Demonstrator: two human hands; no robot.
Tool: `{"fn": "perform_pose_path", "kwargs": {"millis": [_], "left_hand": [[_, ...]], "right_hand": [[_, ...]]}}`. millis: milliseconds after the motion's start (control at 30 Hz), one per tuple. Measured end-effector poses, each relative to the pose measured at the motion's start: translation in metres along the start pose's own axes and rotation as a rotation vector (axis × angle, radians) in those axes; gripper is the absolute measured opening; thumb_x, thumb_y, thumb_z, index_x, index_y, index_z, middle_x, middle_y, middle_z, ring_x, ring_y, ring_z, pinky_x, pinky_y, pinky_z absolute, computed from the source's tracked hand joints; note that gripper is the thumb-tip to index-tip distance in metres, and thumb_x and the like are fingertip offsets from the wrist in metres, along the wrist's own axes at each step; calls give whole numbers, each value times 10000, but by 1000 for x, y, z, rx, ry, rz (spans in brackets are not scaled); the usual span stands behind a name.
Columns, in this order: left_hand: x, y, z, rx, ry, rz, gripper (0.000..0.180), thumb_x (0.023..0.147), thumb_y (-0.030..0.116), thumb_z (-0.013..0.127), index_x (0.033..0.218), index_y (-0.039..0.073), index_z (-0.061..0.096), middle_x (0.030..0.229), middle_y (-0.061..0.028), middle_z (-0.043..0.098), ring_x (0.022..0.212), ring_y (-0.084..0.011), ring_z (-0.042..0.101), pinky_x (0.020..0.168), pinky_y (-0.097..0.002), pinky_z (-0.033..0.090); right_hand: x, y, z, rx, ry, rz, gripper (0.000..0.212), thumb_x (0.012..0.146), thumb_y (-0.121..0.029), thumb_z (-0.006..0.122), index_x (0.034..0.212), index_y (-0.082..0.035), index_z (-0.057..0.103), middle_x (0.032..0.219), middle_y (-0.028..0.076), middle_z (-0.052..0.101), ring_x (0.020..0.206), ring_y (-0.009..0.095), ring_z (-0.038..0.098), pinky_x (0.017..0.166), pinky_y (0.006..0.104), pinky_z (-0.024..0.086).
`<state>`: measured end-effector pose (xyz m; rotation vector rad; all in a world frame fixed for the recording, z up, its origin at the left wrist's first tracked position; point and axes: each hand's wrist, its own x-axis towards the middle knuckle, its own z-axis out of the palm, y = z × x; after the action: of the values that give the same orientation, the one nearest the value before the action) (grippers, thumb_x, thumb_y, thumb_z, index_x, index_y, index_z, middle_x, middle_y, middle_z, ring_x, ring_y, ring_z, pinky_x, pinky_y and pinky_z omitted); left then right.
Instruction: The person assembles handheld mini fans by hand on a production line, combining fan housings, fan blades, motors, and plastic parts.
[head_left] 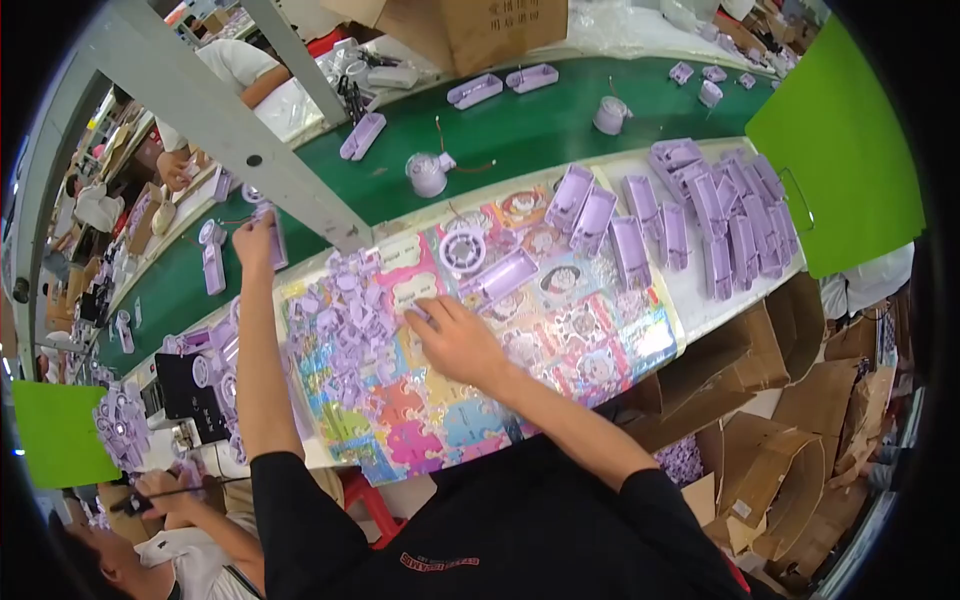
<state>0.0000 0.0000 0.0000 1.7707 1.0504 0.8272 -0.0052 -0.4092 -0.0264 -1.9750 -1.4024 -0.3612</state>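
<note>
My left hand (256, 240) reaches over the green belt, its fingers closed on a light purple fan housing (278, 246) that it partly hides. Another purple fan housing (212, 262) with a round head lies on the belt to its left. My right hand (460, 343) is low over a colourful cartoon-printed mat (470, 420), fingertips pointing left and slightly apart, with nothing visible between them. A heap of small purple plastic parts (350, 315) lies just left of these fingers. Beyond the hand are a round purple ring part (462, 250) and a long purple half shell (500, 277).
Many purple shells (735, 220) are piled at the right end of the table. Wired motor cups (427, 175) stand on the belt (540, 130). A grey metal post (250, 150) rises near my left arm. Cardboard boxes (770, 470) stand at lower right; a co-worker (180, 550) is at lower left.
</note>
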Motion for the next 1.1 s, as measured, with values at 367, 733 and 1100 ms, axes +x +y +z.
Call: {"fn": "perform_pose_path", "kwargs": {"millis": [367,733,1100], "left_hand": [[48,-61,41,274,159,179,422,842,410,703,995,20,751,1006,-240,733,1005,-411,697,789,-466,548],[-180,139,-15,139,345,1215,101,861,-35,650,947,10,622,824,-87,598,729,-210,580,661,-318,474],[15,115,186,713,127,553,353,917,262,667,1191,40,653,936,-156,701,867,-335,668,805,-464,528]], "right_hand": [[20,-15,0,-14,-110,21,412,780,-88,643,1187,-36,624,1133,136,605,991,300,601,864,387,520],[47,7,20,142,-232,-279,158,842,-176,603,984,-108,617,1080,90,611,1008,244,585,864,366,468],[28,9,29,413,-221,-360,132,822,-184,621,895,-107,700,986,53,637,986,224,618,841,360,479]]}}
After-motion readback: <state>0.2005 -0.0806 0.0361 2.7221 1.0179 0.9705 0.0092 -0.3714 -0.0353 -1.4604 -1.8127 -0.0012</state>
